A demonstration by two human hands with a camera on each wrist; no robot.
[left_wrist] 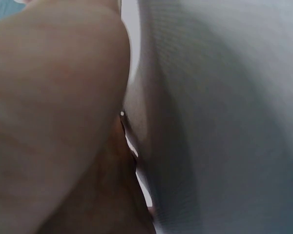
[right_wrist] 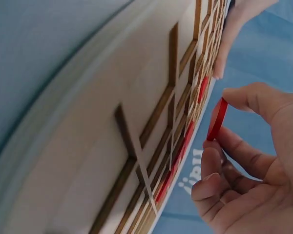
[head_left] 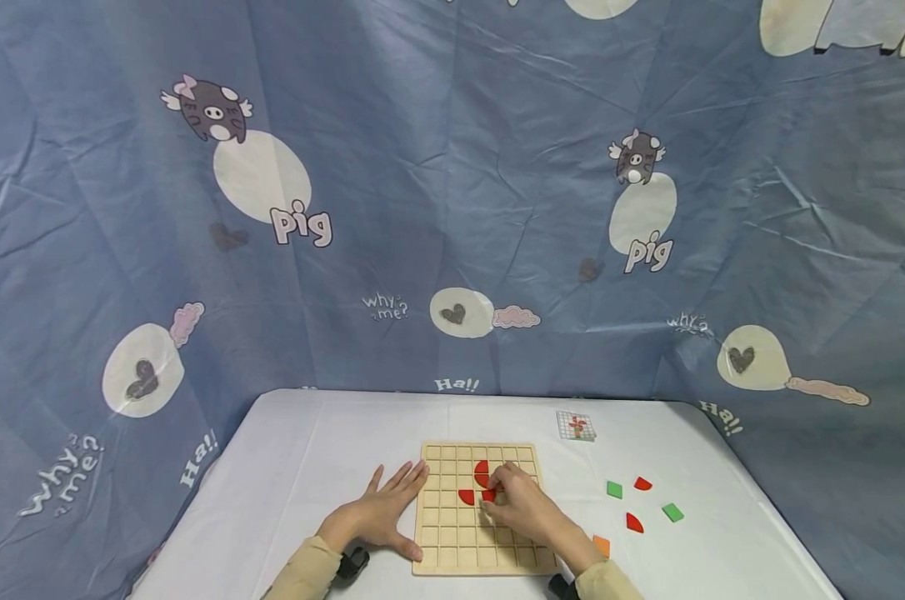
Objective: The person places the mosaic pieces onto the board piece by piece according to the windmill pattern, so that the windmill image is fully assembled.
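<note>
On the wooden grid board (head_left: pixel 452 542), red pieces (head_left: pixel 482 473) fill three cells.

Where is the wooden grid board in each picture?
Head: wooden grid board sits bottom centre on the table, between both hands.
Left wrist: not in it; only blurred hand and white surface.
Right wrist: it fills the left and middle, seen edge-on.
Shared landmark: the red pieces on it.
</note>
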